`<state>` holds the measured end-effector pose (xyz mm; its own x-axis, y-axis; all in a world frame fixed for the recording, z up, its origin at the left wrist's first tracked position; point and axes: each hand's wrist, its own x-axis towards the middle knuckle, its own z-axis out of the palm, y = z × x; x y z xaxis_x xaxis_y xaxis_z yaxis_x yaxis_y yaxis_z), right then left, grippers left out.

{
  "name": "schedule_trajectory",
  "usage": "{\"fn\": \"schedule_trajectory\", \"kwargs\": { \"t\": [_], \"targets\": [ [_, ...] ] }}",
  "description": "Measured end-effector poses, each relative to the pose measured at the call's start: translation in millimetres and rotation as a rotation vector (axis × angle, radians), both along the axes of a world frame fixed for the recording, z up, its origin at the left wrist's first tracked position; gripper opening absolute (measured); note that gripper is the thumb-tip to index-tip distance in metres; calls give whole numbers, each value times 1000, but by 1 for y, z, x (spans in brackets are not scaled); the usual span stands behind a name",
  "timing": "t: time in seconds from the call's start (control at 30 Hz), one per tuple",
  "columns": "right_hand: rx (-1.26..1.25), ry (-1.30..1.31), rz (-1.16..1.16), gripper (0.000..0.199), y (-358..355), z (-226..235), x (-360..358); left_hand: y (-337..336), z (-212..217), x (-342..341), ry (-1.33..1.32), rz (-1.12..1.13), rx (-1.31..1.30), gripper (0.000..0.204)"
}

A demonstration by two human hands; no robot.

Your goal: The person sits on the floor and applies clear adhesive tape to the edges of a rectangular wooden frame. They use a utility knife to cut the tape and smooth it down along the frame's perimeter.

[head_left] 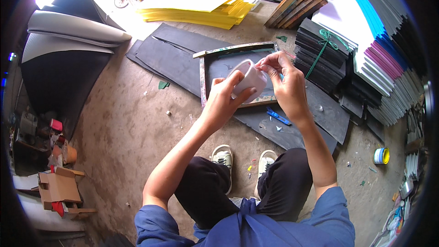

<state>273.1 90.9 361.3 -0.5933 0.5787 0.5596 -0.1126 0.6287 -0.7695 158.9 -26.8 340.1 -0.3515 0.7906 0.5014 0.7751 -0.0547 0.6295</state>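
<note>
My left hand (225,95) is wrapped round a white, hollow, round piece (253,82) that looks like a roll of tape or a small tub. Its open end faces up and to the left. At its right edge, my right hand (286,75) pinches with thumb and forefinger; what lies between the fingertips is too small to make out. Both hands are above a wooden frame (202,82) with a dark inner panel, lying on black sheets (171,66). A blue utility knife (278,115) rests on the sheets below my right hand.
Yellow sheets (196,11) are stacked at the back, beside leaning wooden frames (297,2). A black bundle tied with green string (320,48) and coloured sheet stacks (384,59) line the right. A yellow-and-blue can (381,156) stands lower right; a cardboard box (60,186) is lower left.
</note>
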Motion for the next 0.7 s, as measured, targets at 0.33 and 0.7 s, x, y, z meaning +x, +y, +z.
{"fn": "schedule_trajectory", "kwargs": {
  "t": [0.33,0.7],
  "targets": [
    [-111,-71,137,15,16,-3,5,12,-9,1,-350,7,-142,34],
    [-127,-161,300,40,28,-15,8,9,-11,0,-133,-25,-113,32]
  ]
}}
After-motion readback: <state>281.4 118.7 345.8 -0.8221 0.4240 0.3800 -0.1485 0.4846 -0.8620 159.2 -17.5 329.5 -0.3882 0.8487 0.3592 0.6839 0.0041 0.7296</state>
